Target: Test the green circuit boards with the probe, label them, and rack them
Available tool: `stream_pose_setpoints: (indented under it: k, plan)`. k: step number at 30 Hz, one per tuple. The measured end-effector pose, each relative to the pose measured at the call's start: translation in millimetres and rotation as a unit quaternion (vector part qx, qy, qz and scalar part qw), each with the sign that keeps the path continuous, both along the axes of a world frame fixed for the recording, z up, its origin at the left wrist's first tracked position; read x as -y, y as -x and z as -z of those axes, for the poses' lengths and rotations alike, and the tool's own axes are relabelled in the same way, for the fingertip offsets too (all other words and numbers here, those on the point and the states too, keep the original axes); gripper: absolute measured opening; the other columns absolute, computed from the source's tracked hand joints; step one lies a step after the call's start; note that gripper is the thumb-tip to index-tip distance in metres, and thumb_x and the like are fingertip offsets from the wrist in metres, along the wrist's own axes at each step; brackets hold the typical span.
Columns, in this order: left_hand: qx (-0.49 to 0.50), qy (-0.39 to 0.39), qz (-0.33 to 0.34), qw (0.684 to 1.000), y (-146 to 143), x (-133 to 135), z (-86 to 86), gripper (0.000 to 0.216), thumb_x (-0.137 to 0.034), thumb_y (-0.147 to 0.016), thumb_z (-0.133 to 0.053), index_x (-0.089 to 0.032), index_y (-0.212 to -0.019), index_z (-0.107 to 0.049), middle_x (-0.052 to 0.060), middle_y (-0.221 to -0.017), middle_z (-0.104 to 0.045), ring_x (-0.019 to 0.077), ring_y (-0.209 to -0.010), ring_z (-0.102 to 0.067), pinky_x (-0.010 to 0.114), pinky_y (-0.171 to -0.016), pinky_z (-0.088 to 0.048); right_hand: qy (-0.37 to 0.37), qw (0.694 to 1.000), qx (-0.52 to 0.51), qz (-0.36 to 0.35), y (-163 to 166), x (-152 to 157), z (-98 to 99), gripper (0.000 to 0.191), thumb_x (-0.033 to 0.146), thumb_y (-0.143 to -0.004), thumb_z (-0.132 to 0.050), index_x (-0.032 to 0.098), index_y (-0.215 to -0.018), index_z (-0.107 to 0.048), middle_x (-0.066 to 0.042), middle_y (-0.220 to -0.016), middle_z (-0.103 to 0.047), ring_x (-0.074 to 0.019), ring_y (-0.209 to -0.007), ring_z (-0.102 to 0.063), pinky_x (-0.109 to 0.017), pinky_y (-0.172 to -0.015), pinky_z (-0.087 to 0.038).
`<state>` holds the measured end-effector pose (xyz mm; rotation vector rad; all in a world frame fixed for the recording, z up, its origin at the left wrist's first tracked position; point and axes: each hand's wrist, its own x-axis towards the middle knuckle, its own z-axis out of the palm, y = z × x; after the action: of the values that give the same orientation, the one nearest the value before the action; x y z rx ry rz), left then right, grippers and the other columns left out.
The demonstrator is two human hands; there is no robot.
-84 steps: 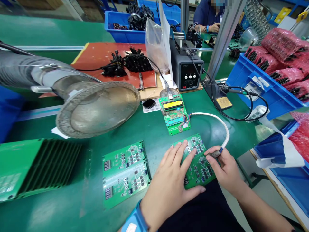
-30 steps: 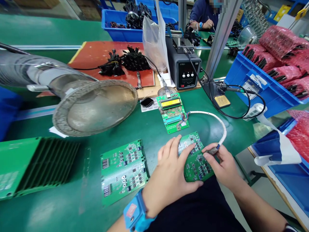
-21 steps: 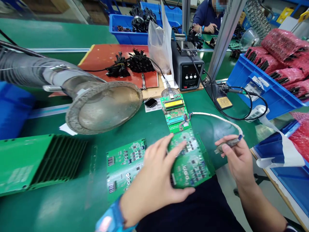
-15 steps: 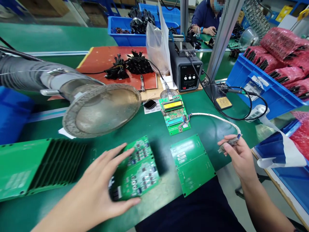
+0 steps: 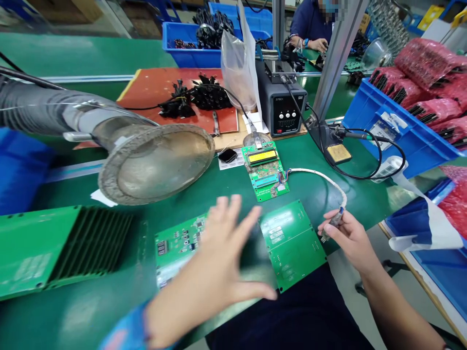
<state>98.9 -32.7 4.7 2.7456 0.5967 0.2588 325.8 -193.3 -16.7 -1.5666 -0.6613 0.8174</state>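
Behind blurred left hand (image 5: 219,262), circuit board (image 5: 178,239), part-hidden

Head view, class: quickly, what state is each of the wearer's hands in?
Left hand: open and spread wide, blurred, nothing visible in its grip.
Right hand: closed on the pin probe at the white cable's end.
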Motion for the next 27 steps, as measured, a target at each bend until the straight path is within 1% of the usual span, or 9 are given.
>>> stream_pose_setpoints:
  k: [2,4,7,10,12,15,19,22,27]
  plan:
    - [-0.021,0.031,0.051,0.998,-43,23,-5.4,0.124,-0.085,-0.048,-0.06,-0.019,-0.146,-0.026,0.025,-0.154,-0.005,0.0508,-0.137,-0.001,0.07,-0.103,-0.019,-0.002,1.0,-0.022,0.0,0,-1,0.0,0.027,0.038,-0.079,-0.067,0.019,-0.095,-0.057,-0.003,-0.075,-0.066,-0.0158,-0.069,-0.066,-0.028,-0.061,-0.056]
    - [-0.049,0.054,0.068,0.995,-77,41,-7.2,0.127,-0.08,-0.04,-0.068,-0.014,-0.143,-0.034,0.028,-0.152,-0.014,0.0515,-0.137,-0.004,0.069,-0.104,-0.019,0.001,0.999,-0.041,-0.001,-1,-1,-0.1,0.029,0.039,-0.079,-0.066,0.019,-0.097,-0.055,-0.003,-0.076,-0.066,-0.0168,-0.068,-0.068,-0.028,-0.056,-0.057]
    - [-0.071,0.051,0.044,0.995,-95,50,-9.5,0.118,-0.056,-0.038,-0.085,-0.016,-0.14,-0.04,0.027,-0.15,-0.023,0.0527,-0.135,-0.016,0.068,-0.105,-0.021,0.003,0.998,-0.066,-0.004,-6,1,0.3,0.032,0.04,-0.079,-0.067,0.019,-0.098,-0.054,-0.003,-0.078,-0.066,-0.0175,-0.065,-0.069,-0.029,-0.053,-0.059]
    - [-0.033,0.063,0.036,0.997,-83,43,-19.0,0.115,-0.047,-0.045,-0.086,-0.021,-0.143,-0.032,0.025,-0.149,-0.022,0.0504,-0.135,-0.022,0.065,-0.105,-0.027,-0.005,0.996,-0.094,0.005,-11,2,1.0,0.033,0.04,-0.077,-0.068,0.019,-0.098,-0.053,-0.002,-0.078,-0.066,-0.0169,-0.062,-0.069,-0.029,-0.052,-0.059]
    - [0.025,0.087,0.032,0.995,-71,38,-27.0,0.124,-0.051,-0.047,-0.085,-0.024,-0.147,-0.017,0.025,-0.15,-0.011,0.0478,-0.137,-0.019,0.062,-0.104,-0.032,-0.019,0.992,-0.124,0.013,-12,1,0.4,0.033,0.038,-0.076,-0.07,0.02,-0.097,-0.053,-0.001,-0.077,-0.066,-0.0169,-0.06,-0.069,-0.029,-0.051,-0.059]
    - [0.144,0.135,0.019,0.98,-63,38,-29.3,0.139,-0.055,-0.037,-0.088,-0.03,-0.145,-0.003,0.022,-0.15,0.001,0.0452,-0.139,-0.015,0.059,-0.105,-0.033,-0.041,0.982,-0.186,0.013,-11,-3,-2.8,0.034,0.037,-0.074,-0.071,0.02,-0.096,-0.052,0.001,-0.076,-0.066,-0.0183,-0.062,-0.07,-0.031,-0.052,-0.06]
    - [0.24,0.156,0.007,0.958,-65,49,-5.2,0.129,-0.053,-0.025,-0.09,-0.034,-0.13,-0.017,0.018,-0.148,-0.012,0.0469,-0.137,-0.02,0.061,-0.104,-0.033,-0.033,0.974,-0.225,0.015,-8,-9,-6.2,0.035,0.037,-0.072,-0.073,0.021,-0.094,-0.052,0.0,-0.075,-0.066,-0.0177,-0.065,-0.069,-0.029,-0.051,-0.059]
    - [0.233,0.126,-0.007,0.964,-59,51,16.8,0.108,-0.053,-0.033,-0.09,-0.029,-0.117,-0.026,0.023,-0.147,-0.015,0.0493,-0.136,-0.022,0.069,-0.104,-0.026,-0.023,0.975,-0.222,0.014,-9,-10,-4.6,0.034,0.037,-0.072,-0.073,0.021,-0.094,-0.052,0.0,-0.076,-0.067,-0.0171,-0.067,-0.068,-0.027,-0.05,-0.057]
    - [0.144,0.056,-0.021,0.988,-38,52,35.0,0.087,-0.065,-0.049,-0.079,-0.02,-0.108,-0.035,0.033,-0.15,-0.004,0.0528,-0.136,-0.002,0.078,-0.1,-0.014,-0.043,0.989,-0.138,0.032,-15,-12,0.3,0.028,0.036,-0.076,-0.07,0.021,-0.094,-0.055,-0.002,-0.079,-0.07,-0.0198,-0.083,-0.069,-0.034,-0.071,-0.056]
